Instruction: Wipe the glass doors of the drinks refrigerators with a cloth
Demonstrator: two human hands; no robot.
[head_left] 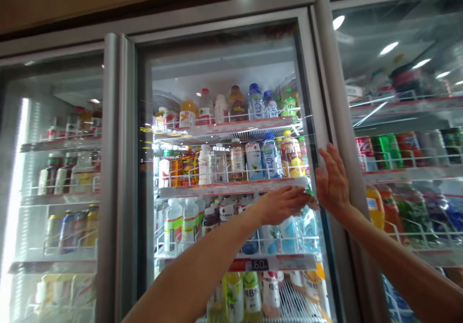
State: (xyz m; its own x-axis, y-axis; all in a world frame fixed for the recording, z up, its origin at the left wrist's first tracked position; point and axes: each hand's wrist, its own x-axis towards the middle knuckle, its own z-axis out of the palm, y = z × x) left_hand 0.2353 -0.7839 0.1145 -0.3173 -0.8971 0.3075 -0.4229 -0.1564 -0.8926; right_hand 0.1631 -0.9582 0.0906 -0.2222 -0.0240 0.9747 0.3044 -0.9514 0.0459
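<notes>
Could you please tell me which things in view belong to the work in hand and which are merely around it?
At the hands:
- middle glass door
- left hand, stretched toward its right edge
- right hand, at that edge; contact unclear

Only nearby:
- blue-capped bottle behind the glass
- red can, far right
- orange bottle below it

Two hands are in view, one left hand (284, 205) and one right hand (333, 181). There are three glass doors (220, 62) and two thick grey upright bars (111, 168). Behind the middle door, the top row has one orange bottle (188, 114), one brown bottle (237, 104), two blue-capped bottles (255, 102) and one green bottle (289, 103). The second row has one blue-capped bottle (270, 159) and one yellow-capped bottle (290, 155). Two green-labelled bottles (173, 227) stand at the third row's left. Bottles further back are too hidden to count.
</notes>
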